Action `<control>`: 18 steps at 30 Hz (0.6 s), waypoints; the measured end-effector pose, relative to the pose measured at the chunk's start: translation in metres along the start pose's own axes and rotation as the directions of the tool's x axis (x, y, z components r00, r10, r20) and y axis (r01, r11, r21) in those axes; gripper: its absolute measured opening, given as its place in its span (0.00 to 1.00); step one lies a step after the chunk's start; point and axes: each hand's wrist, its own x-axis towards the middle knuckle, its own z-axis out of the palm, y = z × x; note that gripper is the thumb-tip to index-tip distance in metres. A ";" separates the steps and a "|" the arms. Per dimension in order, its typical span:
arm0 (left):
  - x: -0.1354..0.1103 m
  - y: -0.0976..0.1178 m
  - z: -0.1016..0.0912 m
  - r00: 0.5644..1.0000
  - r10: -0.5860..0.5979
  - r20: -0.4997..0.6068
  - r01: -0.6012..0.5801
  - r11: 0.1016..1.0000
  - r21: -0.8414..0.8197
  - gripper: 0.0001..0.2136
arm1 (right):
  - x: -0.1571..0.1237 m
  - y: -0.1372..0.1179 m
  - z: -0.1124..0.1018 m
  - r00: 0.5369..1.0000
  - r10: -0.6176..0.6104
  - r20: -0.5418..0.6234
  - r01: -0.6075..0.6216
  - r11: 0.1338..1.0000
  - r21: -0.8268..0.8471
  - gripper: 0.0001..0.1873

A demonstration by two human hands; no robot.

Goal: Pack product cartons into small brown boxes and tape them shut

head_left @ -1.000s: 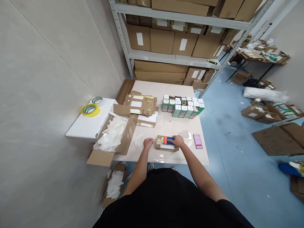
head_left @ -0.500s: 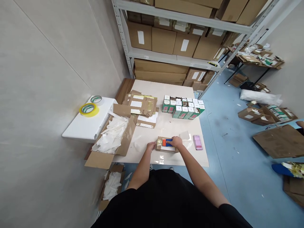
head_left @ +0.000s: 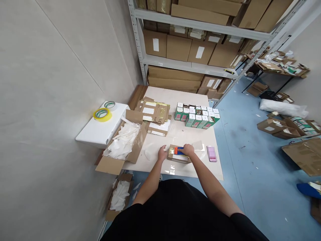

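Note:
A small cardboard box (head_left: 179, 158) with shiny tape and a white label lies near the front edge of the table. My right hand (head_left: 188, 149) is wrapped round a blue-and-orange tape dispenser (head_left: 176, 150), which rests on top of the box. Just left of the box is my left hand (head_left: 162, 153), open with fingers apart and holding nothing. A white sheet (head_left: 198, 145) lies behind my right wrist, and a pink pad (head_left: 212, 154) is to its right.
Green-and-white cartons (head_left: 200, 120) stand at the back right of the table. Flattened cardboard (head_left: 156, 112) lies at the back left. An open box of white paper scraps (head_left: 124, 139) sits on the left, beside a yellow tape roll (head_left: 102, 114). Loaded shelves (head_left: 190, 65) rise behind.
My left hand has come off the left end of the box and its fingers have spread. My right hand stays on the tape dispenser. The whole view has shifted slightly.

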 end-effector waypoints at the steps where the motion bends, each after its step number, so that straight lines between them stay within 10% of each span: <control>1: 0.001 0.004 -0.003 0.997 0.078 0.012 -0.078 0.997 0.026 0.34 | 0.000 -0.002 0.000 1.000 0.008 0.000 -0.008 1.000 0.001 0.34; 4: 0.009 0.018 -0.009 0.920 0.306 0.246 -0.346 0.928 0.140 0.42 | 0.000 -0.010 -0.003 1.000 0.020 0.014 -0.020 1.000 0.000 0.34; 7: 0.018 0.029 -0.008 0.882 0.220 0.416 -0.351 0.897 0.269 0.51 | -0.002 -0.013 -0.006 0.999 0.019 0.037 -0.018 1.000 -0.011 0.33; 18: 0.020 0.035 -0.002 0.911 0.035 0.411 -0.267 0.811 0.521 0.56 | 0.004 0.015 -0.017 0.996 0.076 0.039 -0.079 0.995 0.058 0.33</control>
